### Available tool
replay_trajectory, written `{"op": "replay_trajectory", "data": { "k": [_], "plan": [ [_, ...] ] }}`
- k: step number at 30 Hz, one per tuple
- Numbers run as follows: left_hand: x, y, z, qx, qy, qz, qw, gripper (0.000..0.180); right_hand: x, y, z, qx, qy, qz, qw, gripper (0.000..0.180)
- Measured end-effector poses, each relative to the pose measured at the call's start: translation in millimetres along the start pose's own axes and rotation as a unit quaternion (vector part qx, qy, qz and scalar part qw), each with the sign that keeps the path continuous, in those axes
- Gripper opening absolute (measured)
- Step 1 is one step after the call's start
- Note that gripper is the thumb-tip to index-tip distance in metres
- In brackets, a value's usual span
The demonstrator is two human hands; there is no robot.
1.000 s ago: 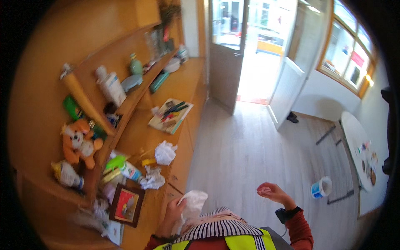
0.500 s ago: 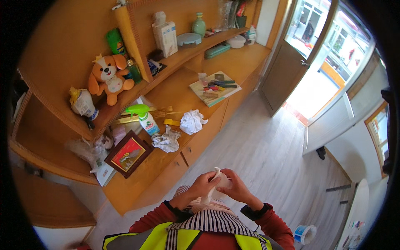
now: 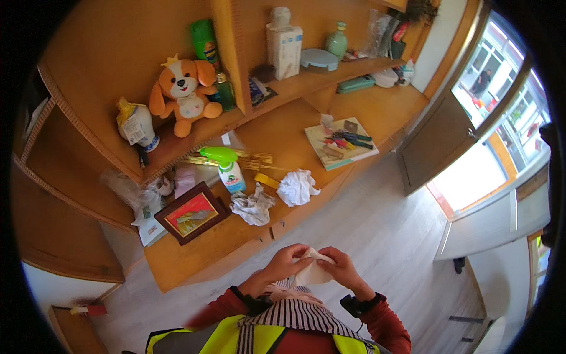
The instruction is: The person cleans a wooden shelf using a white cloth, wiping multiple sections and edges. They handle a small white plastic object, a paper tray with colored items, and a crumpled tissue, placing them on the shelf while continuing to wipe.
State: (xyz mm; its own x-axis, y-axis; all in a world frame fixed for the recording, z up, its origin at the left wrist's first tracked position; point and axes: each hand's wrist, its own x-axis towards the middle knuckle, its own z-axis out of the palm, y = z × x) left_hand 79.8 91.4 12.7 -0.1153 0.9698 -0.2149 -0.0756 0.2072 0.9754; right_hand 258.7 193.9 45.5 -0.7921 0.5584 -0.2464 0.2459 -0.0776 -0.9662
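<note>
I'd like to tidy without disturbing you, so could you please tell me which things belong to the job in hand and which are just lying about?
In hand:
thin white sheet, held by left hand and right hand
perhaps also the green-topped spray bottle

Apparently just lying about:
plush dog
framed picture
pale green vase
teal case

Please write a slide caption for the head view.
Left hand and right hand hold a white wipe beside a desk with spray bottle and framed picture.
</note>
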Motion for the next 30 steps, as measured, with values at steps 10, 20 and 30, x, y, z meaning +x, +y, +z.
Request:
{"op": "replay_trajectory", "data": {
  "k": [10, 20, 30],
  "plan": [
    [42, 5, -56, -0.022, 0.145, 0.038, 0.989, 0.029, 92, -31, -42, -0.042, 0.007, -0.007, 0.999, 0.014],
    [24, 3, -90, 0.005, 0.255, -0.019, 0.967, 0.021, 274, -27, -146, -0.166, 0.168, -0.16, 0.958, 0.021],
    [68, 9, -35, -0.029, 0.377, -0.037, 0.925, 0.02, 365, -6, -160, -0.46, 0.083, -0.285, 0.837, 0.032]
  ]
}}
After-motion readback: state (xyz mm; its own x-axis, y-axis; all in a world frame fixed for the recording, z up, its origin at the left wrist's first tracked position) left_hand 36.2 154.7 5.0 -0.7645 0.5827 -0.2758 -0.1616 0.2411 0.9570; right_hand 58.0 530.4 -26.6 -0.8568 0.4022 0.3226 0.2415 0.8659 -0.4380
